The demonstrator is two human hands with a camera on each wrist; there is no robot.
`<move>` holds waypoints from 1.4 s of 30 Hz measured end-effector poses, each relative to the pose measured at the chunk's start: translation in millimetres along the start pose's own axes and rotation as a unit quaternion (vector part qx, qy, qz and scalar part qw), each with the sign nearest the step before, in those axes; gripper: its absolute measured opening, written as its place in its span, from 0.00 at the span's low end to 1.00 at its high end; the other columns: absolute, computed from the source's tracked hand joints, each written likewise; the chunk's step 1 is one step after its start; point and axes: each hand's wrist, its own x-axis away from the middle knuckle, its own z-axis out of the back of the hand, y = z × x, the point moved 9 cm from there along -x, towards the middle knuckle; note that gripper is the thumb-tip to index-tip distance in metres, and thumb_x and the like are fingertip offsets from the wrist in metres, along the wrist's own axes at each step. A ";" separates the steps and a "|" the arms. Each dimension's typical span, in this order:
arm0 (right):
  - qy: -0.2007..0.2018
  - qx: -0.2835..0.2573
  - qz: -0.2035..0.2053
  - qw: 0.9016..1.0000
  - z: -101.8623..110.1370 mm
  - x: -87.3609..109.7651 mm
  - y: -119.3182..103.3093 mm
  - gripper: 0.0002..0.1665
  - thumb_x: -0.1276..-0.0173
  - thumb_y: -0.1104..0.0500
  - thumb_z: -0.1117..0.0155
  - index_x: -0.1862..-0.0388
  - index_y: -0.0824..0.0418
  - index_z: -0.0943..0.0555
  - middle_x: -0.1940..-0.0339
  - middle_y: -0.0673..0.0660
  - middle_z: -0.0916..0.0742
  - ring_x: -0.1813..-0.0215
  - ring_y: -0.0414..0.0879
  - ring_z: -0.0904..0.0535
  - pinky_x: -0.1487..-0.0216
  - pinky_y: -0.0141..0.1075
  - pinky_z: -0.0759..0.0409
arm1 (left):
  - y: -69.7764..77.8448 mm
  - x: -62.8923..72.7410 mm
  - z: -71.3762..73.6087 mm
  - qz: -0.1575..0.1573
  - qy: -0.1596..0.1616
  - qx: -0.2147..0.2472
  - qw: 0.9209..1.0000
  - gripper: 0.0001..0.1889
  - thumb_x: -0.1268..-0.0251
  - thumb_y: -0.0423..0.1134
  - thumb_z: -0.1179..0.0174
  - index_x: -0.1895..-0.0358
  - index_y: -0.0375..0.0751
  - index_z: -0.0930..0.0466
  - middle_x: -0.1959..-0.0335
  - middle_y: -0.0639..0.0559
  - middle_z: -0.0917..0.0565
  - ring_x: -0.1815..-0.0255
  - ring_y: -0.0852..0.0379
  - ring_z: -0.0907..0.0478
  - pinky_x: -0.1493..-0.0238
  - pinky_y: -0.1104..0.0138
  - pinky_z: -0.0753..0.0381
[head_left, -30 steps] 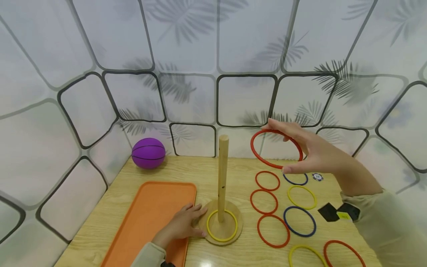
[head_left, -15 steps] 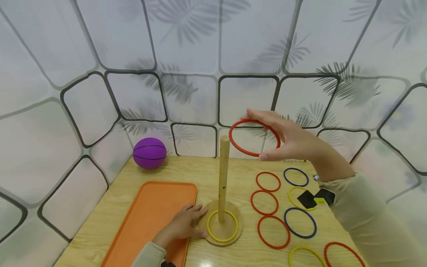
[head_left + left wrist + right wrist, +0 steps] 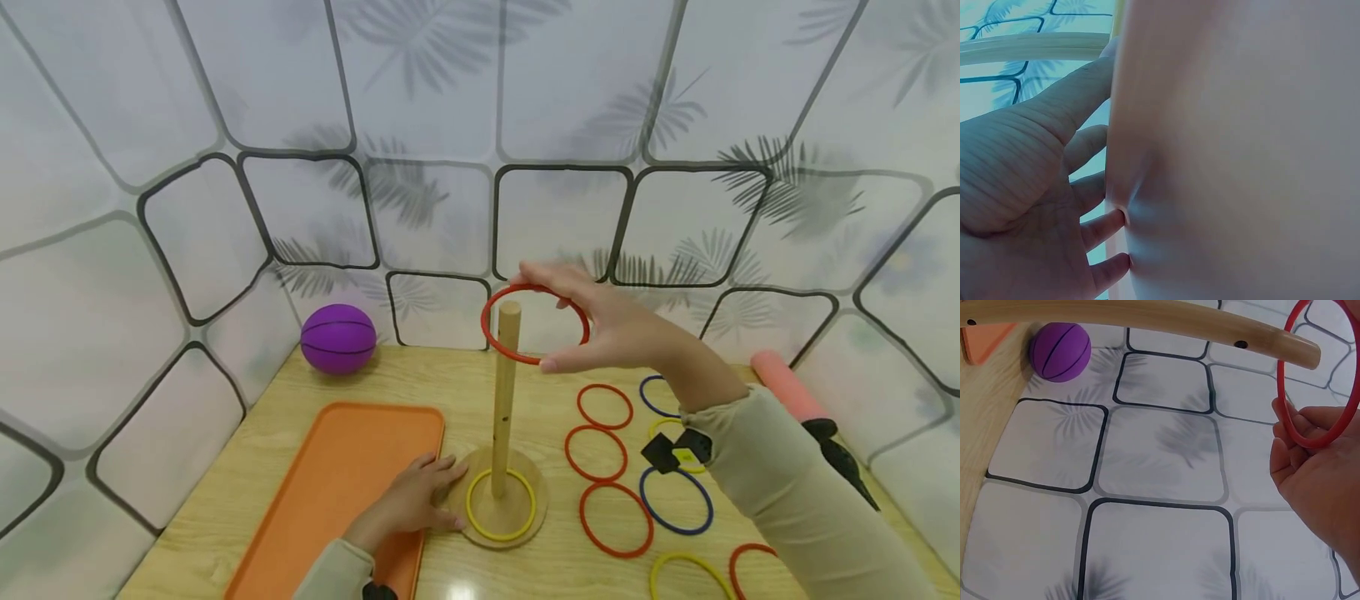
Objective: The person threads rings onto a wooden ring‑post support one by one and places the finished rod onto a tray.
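My right hand (image 3: 607, 325) pinches a red ring (image 3: 486, 332) between thumb and fingers at the top of the wooden pole (image 3: 502, 408). In the head view the pole's tip shows inside the ring; in the right wrist view the ring (image 3: 1282, 387) crosses the pole's end (image 3: 1300, 353). The pole rises from a round wooden base (image 3: 519, 504), where a yellow ring (image 3: 501, 539) lies around its foot. My left hand (image 3: 416, 500) rests with fingers spread at the base's left edge, over the tray's border. Its fingers (image 3: 1107, 228) touch a surface filling much of the left wrist view.
An orange tray (image 3: 352, 450) lies left of the base, a purple ball (image 3: 338, 339) behind it. Several red, blue and yellow rings lie on the table at right, among them a red ring (image 3: 582, 517) and a blue ring (image 3: 711, 504). A pink cylinder (image 3: 787, 383) stands partly behind the right sleeve.
My right hand has carried the red ring leftward from above the table rings to the pole's top. The left hand has stayed in place. The pink cylinder has come into view at right.
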 end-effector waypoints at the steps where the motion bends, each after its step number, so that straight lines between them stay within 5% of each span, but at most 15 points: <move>1: -0.003 -0.004 -0.002 1.000 -3.2 -0.5 0.9 0.55 0.45 0.52 0.26 0.25 0.63 0.46 0.31 0.57 0.30 0.34 0.48 0.39 0.43 0.46 0.33 | 0.0 -0.1 0.1 0.001 -0.002 -0.001 1.000 0.42 0.50 0.55 0.31 0.32 0.44 0.33 0.32 0.37 0.34 0.31 0.30 0.45 0.38 0.37 0.43; 15: -0.022 -0.048 -0.023 0.998 -59.9 9.9 24.7 0.50 0.45 0.54 0.26 0.27 0.53 0.41 0.31 0.52 0.34 0.35 0.47 0.43 0.40 0.48 0.35 | -0.7 -1.7 2.4 0.005 -0.001 -0.006 1.000 0.42 0.50 0.54 0.30 0.32 0.43 0.33 0.32 0.37 0.35 0.31 0.30 0.46 0.37 0.37 0.43; 23: -0.012 -0.079 -0.034 0.996 -88.1 20.7 38.9 0.49 0.45 0.54 0.26 0.27 0.57 0.40 0.30 0.54 0.34 0.36 0.51 0.41 0.41 0.51 0.34 | 1.6 -1.0 4.2 0.002 -0.001 -0.004 1.000 0.42 0.51 0.55 0.30 0.32 0.43 0.33 0.32 0.36 0.35 0.31 0.29 0.46 0.38 0.36 0.43; 42: -0.036 -0.125 -0.108 0.986 -161.4 57.4 79.7 0.50 0.47 0.50 0.25 0.28 0.51 0.40 0.34 0.54 0.33 0.35 0.48 0.42 0.40 0.47 0.33 | -1.8 -2.8 1.2 0.000 0.001 0.001 1.000 0.40 0.50 0.54 0.30 0.32 0.44 0.32 0.31 0.36 0.35 0.31 0.29 0.47 0.38 0.35 0.45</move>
